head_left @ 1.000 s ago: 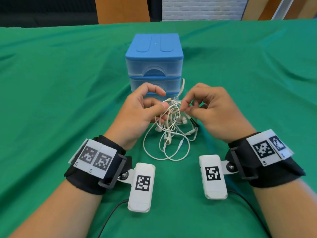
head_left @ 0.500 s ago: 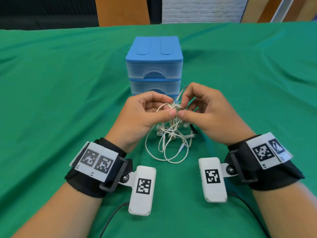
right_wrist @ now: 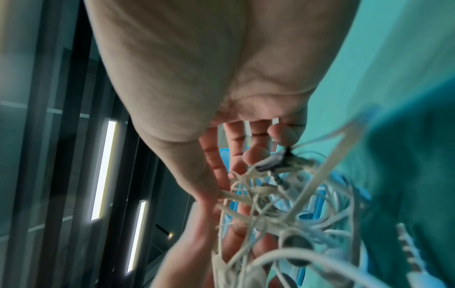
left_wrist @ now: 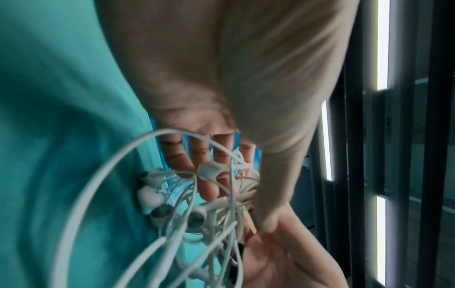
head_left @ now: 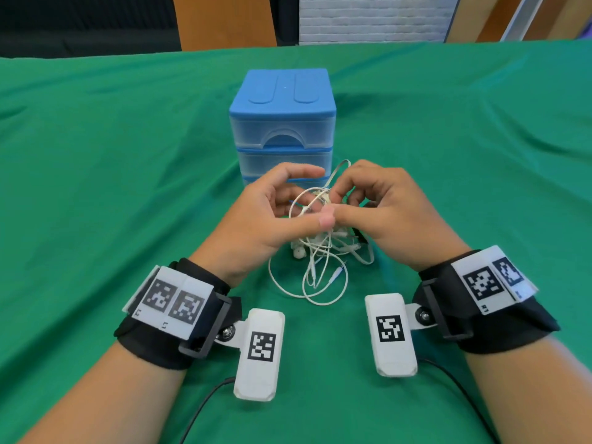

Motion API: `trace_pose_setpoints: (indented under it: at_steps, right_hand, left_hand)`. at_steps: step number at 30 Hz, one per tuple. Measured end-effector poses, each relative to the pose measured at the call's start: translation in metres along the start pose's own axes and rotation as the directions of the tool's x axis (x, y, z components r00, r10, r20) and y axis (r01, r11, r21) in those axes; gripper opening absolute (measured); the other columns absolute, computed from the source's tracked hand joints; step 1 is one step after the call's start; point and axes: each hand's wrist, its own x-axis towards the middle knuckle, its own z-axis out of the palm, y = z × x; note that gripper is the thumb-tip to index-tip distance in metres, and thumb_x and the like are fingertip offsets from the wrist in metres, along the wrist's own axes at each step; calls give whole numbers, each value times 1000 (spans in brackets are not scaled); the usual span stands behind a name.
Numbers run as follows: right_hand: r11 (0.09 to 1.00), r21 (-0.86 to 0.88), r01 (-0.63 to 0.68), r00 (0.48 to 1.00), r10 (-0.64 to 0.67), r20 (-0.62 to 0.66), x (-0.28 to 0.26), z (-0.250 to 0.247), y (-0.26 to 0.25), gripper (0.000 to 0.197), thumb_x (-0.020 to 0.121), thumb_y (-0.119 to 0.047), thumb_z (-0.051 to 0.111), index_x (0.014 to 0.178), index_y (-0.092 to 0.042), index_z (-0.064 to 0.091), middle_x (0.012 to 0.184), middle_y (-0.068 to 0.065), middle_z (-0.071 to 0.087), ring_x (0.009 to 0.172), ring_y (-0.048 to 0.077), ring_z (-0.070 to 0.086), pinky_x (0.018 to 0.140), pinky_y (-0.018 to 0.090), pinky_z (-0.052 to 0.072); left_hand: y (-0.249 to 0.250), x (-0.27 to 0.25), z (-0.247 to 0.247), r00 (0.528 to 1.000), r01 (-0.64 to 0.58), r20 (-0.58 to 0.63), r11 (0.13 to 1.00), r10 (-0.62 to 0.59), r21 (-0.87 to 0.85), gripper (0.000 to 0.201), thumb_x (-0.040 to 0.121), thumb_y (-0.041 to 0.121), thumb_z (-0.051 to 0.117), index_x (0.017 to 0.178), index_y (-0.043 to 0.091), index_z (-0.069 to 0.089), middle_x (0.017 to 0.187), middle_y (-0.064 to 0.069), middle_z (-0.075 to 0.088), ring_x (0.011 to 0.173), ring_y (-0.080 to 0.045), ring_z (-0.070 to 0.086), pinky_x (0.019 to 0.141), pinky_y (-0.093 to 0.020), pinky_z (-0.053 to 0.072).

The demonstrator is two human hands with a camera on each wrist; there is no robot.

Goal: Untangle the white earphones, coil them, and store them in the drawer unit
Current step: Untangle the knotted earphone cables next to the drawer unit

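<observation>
A tangle of white earphones (head_left: 320, 251) hangs between both hands above the green cloth, its loops trailing down onto the table. My left hand (head_left: 278, 209) pinches the knot from the left with thumb against fingers. My right hand (head_left: 362, 200) pinches cords of the same knot from the right, and the two thumbs meet. The left wrist view shows earbuds (left_wrist: 150, 196) and cords against my left fingers (left_wrist: 209, 187). In the right wrist view the cords (right_wrist: 270, 198) cross my right fingers (right_wrist: 219, 171). The blue drawer unit (head_left: 282, 123) stands just behind the hands with its drawers closed.
A green cloth (head_left: 112, 187) covers the whole table. Black cables (head_left: 205, 402) run from the wrist cameras toward me. A brown panel (head_left: 224, 20) and a white brick wall stand beyond the far edge.
Both hands have lifted the tangle a little and drawn together until the thumbs touch. The loops on the table have shifted slightly.
</observation>
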Motion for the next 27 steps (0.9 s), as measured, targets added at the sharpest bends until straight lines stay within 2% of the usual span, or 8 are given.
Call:
trace_pose_setpoints:
  at_steps: [2, 7, 13, 16, 18, 21, 23, 27]
  right_hand:
    - [994, 109, 3, 1000, -3, 0, 0, 0, -1, 17, 77, -19, 80, 75, -8, 67, 82, 7, 60, 63, 22, 46, 66, 29, 40]
    - [948, 319, -13, 1000, 10, 10, 0, -5, -2, 16, 74, -19, 77, 74, -8, 65, 78, 13, 53, 65, 43, 34, 63, 40, 28]
    - [787, 594, -166, 977, 213, -10, 0, -12, -10, 6, 71, -6, 47, 66, -9, 44, 76, 11, 43, 62, 17, 32, 61, 38, 14]
    - [767, 617, -173, 973, 232, -15, 0, -11, -7, 7, 77, -7, 51, 70, -9, 49, 72, 11, 41, 57, 17, 31, 58, 34, 17]
    - [795, 589, -146, 977, 209, -41, 0, -9, -6, 5, 82, -8, 58, 78, -9, 56, 71, 13, 43, 54, 18, 35, 54, 28, 24]
    - [839, 540, -75, 986, 142, -84, 0, -8, -4, 4, 86, -6, 62, 90, -7, 63, 72, 9, 58, 56, 17, 49, 53, 25, 35]
    - [858, 511, -55, 988, 122, -97, 1, -8, -4, 6, 89, -3, 63, 93, -6, 64, 73, 9, 63, 60, 18, 56, 55, 26, 39]
    - [891, 453, -30, 988, 95, -121, 1, -7, -4, 9, 85, -5, 68, 91, -11, 65, 76, 7, 65, 62, 15, 57, 54, 24, 40]
  left_hand:
    - [-2, 0, 2, 999, 13, 34, 999, -15, 50, 52, 79, 2, 81, 126, 11, 60, 93, -11, 70, 82, -21, 62, 83, -36, 56]
    - [-2, 3, -1, 994, 7, -106, 996, 3, 92, 21, 88, -1, 71, 109, 3, 70, 85, -9, 71, 69, -16, 60, 68, -25, 51]
    - [-5, 4, -5, 975, 83, -214, 992, -61, 99, 23, 94, -1, 58, 101, 11, 76, 66, 1, 56, 61, -10, 48, 59, -23, 39]
    - [-3, 3, -5, 980, 88, -184, 991, -69, 100, 21, 92, 1, 59, 96, 13, 76, 66, 4, 58, 63, -11, 48, 61, -21, 40]
    - [-3, 3, -5, 987, 87, -149, 986, -66, 141, 16, 86, 14, 64, 94, 20, 77, 80, 0, 67, 73, -13, 53, 69, -25, 43]
    - [-3, 2, -5, 995, 71, -87, 973, -53, 218, 30, 78, 26, 69, 108, 24, 73, 114, -4, 71, 102, -21, 63, 94, -33, 48]
    - [-2, 0, -5, 998, 57, -35, 969, -50, 239, 46, 77, 28, 74, 123, 28, 66, 121, -1, 67, 112, -12, 62, 103, -29, 46]
    - [-3, -3, -4, 995, -33, 99, 941, 0, 337, 76, 83, 20, 81, 146, 44, 44, 127, 5, 57, 109, 3, 55, 94, -21, 45]
